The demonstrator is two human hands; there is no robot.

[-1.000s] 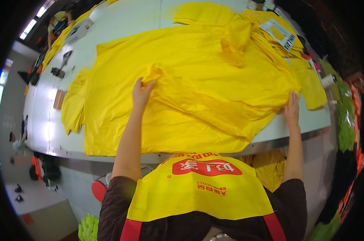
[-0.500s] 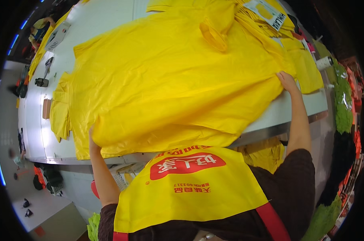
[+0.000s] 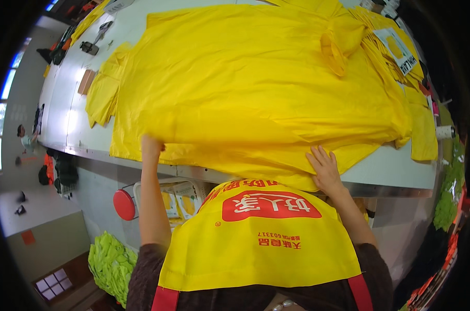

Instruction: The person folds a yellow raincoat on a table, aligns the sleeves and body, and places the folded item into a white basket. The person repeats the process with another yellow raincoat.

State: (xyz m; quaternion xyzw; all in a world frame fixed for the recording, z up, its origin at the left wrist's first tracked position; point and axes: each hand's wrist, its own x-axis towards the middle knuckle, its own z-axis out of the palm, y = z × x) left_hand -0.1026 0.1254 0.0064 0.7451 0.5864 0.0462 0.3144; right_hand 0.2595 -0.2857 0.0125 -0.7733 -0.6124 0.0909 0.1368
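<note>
A large yellow raincoat [image 3: 235,83] lies spread over the white table, its near part wrinkled and hanging over the front edge. One sleeve cuff [image 3: 332,54] sticks up at the far right of it. At the coat's near left, my left hand [image 3: 152,146] is closed on the fabric, slightly blurred, its fingertips partly hidden. My right hand [image 3: 324,168] rests palm down on the near right of the coat, fingers spread out flat.
Folded yellow garments [image 3: 106,85] lie left of the coat, more at the right with a printed packet [image 3: 395,49] on top. A brown box [image 3: 86,82], a black tool [image 3: 90,47] and a white thread cone [image 3: 445,132] sit on the white table [image 3: 401,171]. Below stands a red stool [image 3: 124,204].
My right hand has left the coat's far right edge and come nearer and inward, opening flat on the fabric. The raised near fold has dropped lower. The view has shifted.
</note>
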